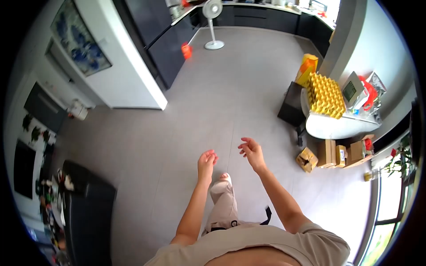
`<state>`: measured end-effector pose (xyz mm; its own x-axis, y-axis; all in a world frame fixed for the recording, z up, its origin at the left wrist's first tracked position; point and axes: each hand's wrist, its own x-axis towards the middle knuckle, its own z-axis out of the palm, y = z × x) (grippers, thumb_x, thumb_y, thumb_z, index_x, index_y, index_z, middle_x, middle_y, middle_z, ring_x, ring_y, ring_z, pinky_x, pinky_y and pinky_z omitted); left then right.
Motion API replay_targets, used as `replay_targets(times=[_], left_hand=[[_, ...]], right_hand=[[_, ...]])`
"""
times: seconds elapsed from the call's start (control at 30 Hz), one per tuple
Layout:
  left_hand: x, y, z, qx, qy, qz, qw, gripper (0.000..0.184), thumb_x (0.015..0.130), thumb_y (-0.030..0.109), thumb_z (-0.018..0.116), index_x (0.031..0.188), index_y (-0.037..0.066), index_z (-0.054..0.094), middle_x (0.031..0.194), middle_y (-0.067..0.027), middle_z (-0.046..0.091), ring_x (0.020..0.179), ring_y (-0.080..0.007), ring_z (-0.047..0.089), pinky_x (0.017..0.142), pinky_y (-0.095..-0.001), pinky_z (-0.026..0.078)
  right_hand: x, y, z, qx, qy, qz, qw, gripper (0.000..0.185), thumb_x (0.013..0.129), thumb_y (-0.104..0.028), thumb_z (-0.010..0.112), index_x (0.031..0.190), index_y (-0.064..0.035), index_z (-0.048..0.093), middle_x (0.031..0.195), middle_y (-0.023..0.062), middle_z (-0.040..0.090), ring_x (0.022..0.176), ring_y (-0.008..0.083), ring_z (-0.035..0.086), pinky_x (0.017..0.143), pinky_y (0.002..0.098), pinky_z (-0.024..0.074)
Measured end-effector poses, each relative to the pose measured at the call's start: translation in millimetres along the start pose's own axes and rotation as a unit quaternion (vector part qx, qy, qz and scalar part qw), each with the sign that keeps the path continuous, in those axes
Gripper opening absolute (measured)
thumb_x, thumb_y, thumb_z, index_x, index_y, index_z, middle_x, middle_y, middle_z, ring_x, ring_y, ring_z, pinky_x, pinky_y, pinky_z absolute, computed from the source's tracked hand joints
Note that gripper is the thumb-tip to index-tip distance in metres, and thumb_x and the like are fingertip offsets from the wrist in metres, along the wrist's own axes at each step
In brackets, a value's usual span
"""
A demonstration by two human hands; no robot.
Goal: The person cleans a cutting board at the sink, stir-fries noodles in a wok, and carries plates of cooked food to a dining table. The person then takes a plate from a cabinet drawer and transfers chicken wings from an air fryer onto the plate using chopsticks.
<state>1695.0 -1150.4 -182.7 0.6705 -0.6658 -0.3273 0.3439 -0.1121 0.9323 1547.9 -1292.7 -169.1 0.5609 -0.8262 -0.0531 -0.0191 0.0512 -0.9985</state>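
Both of my hands are held out in front of my body above the grey tiled floor [173,146], touching nothing. My left hand [207,164] is loosely bent, with no object visible in it. To its right, my right hand [252,154] has its fingers half bent and apart, also with no object visible. Below and between the hands, one leg in light trousers [222,201] is stepping forward, and a light shoe [225,177] shows at its end. A dark strap end [268,215] sticks out at my waist.
At right, a white table [330,127] bears yellow egg trays [325,95]; cardboard boxes [327,153] stand below. A white fan [213,26] stands ahead by dark kitchen cabinets [248,17]. An orange-red object [186,51] is near the fridge [164,48]. A black sofa [91,221] is at left.
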Motion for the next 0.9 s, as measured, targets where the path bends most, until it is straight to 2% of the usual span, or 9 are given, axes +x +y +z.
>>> replay_targets(times=[0.13, 0.23, 0.33, 0.4, 0.5, 0.6, 0.63, 0.8, 0.9], left_hand=[[149.6, 36.3, 58.4, -0.011, -0.066, -0.006, 0.998, 0.027, 0.092, 0.013, 0.053, 0.115, 0.000, 0.053, 0.102, -0.0058, 0.059, 0.090, -0.0129, 0.058, 0.077, -0.0266, 0.048], [237.0, 104.6, 111.6, 0.001, -0.111, 0.018, 0.994, 0.025, 0.092, 0.012, 0.052, 0.113, 0.000, 0.054, 0.100, -0.0058, 0.059, 0.089, -0.0129, 0.058, 0.079, -0.0266, 0.048], [331.3, 151.5, 163.1, 0.017, -0.154, 0.015, 0.988, 0.023, 0.092, 0.011, 0.050, 0.113, 0.001, 0.054, 0.099, -0.0060, 0.059, 0.090, -0.0130, 0.058, 0.080, -0.0268, 0.047], [400.5, 160.5, 198.0, 0.010, -0.193, 0.009, 0.981, 0.024, 0.092, 0.012, 0.049, 0.113, 0.000, 0.054, 0.100, -0.0062, 0.059, 0.090, -0.0130, 0.058, 0.080, -0.0269, 0.047], [509.3, 175.0, 253.2, 0.016, -0.202, -0.029, 0.979, 0.023, 0.092, 0.012, 0.050, 0.112, 0.001, 0.054, 0.100, -0.0064, 0.059, 0.090, -0.0133, 0.058, 0.079, -0.0270, 0.047], [621.1, 189.9, 307.2, -0.001, -0.189, -0.042, 0.981, 0.021, 0.092, 0.012, 0.051, 0.111, 0.003, 0.054, 0.099, -0.0064, 0.060, 0.089, -0.0133, 0.059, 0.079, -0.0271, 0.048], [661.2, 200.8, 330.6, -0.006, -0.191, -0.039, 0.981, 0.021, 0.093, 0.012, 0.051, 0.111, 0.003, 0.054, 0.098, -0.0060, 0.060, 0.089, -0.0133, 0.059, 0.079, -0.0271, 0.048], [813.2, 263.7, 396.4, -0.024, -0.196, -0.055, 0.979, 0.019, 0.093, 0.013, 0.052, 0.110, 0.006, 0.055, 0.097, -0.0042, 0.061, 0.089, -0.0130, 0.059, 0.078, -0.0266, 0.048], [909.1, 294.7, 447.6, -0.035, -0.164, -0.039, 0.985, 0.018, 0.093, 0.014, 0.052, 0.109, 0.007, 0.056, 0.097, -0.0034, 0.061, 0.088, -0.0128, 0.060, 0.077, -0.0259, 0.048]], right_hand=[[137.7, -9.0, -29.6, -0.015, 0.072, 0.010, 0.997, 0.030, 0.090, -0.007, 0.047, 0.118, 0.0004, 0.054, 0.088, 0.0069, 0.066, 0.073, 0.0112, 0.060, 0.061, 0.0257, 0.0478], [231.0, -57.1, -48.9, 0.012, 0.095, -0.004, 0.995, 0.031, 0.089, -0.006, 0.049, 0.119, 0.0002, 0.053, 0.090, 0.0063, 0.065, 0.073, 0.0110, 0.059, 0.062, 0.0247, 0.0468], [331.1, -74.6, -75.3, 0.030, 0.127, -0.007, 0.991, 0.031, 0.089, -0.006, 0.049, 0.120, -0.0005, 0.053, 0.091, 0.0061, 0.065, 0.073, 0.0106, 0.059, 0.062, 0.0236, 0.0461], [395.3, -61.2, -101.8, 0.046, 0.166, 0.000, 0.985, 0.031, 0.089, -0.006, 0.049, 0.119, -0.0011, 0.053, 0.090, 0.0059, 0.065, 0.072, 0.0101, 0.059, 0.062, 0.0231, 0.0458], [503.9, -39.6, -143.7, 0.063, 0.221, 0.011, 0.973, 0.030, 0.089, -0.006, 0.051, 0.118, -0.0025, 0.054, 0.089, 0.0052, 0.065, 0.071, 0.0091, 0.058, 0.061, 0.0226, 0.0455], [627.5, -21.9, -185.0, 0.073, 0.223, -0.006, 0.972, 0.029, 0.089, -0.006, 0.050, 0.118, -0.0028, 0.054, 0.088, 0.0050, 0.065, 0.071, 0.0090, 0.058, 0.061, 0.0229, 0.0456], [666.2, -29.0, -190.9, 0.056, 0.229, 0.022, 0.971, 0.029, 0.089, -0.007, 0.050, 0.118, -0.0023, 0.054, 0.088, 0.0054, 0.064, 0.071, 0.0091, 0.058, 0.061, 0.0230, 0.0455], [856.4, -86.4, -217.9, 0.080, 0.198, 0.007, 0.977, 0.030, 0.089, -0.007, 0.049, 0.119, -0.0007, 0.053, 0.090, 0.0060, 0.065, 0.073, 0.0101, 0.058, 0.062, 0.0241, 0.0464], [971.8, -97.5, -245.8, 0.068, 0.159, -0.001, 0.985, 0.031, 0.089, -0.008, 0.049, 0.119, -0.0015, 0.052, 0.091, 0.0059, 0.064, 0.074, 0.0106, 0.059, 0.063, 0.0243, 0.0468]])
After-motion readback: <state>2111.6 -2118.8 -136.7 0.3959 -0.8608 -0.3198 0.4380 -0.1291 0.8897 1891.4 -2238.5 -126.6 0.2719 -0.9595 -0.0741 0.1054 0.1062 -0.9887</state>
